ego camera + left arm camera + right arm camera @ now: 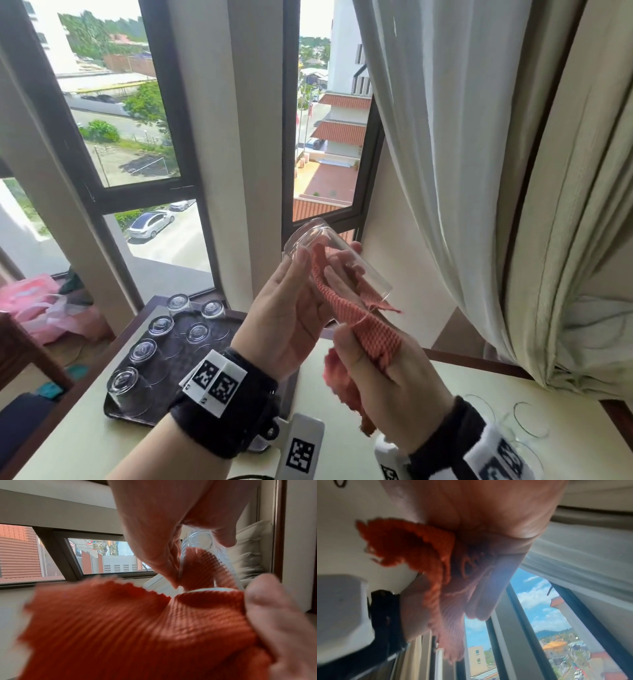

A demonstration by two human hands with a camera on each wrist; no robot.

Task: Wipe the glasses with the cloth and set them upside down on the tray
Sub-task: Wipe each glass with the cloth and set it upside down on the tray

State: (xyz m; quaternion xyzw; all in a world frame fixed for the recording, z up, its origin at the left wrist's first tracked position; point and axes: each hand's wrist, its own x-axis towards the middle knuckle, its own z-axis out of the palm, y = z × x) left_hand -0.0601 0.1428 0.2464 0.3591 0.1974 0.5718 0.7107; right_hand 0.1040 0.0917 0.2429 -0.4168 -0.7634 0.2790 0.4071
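On the dark tray, six tumblers stand inverted. The left hand grips a clear tumbler aloft, tilted; the right hand clutches the orange waffle cloth, stuffed inside. Wiping is underway; next, probably withdraw cloth, invert, place.

The cloth is showing an orange-pink colour with little ribbed lines all over. The glass is looking clear, and so are the glasses on the dark brown tray at the table's left edge. The table is looking pale cream with a dark brown edge. The curtain is looking white.
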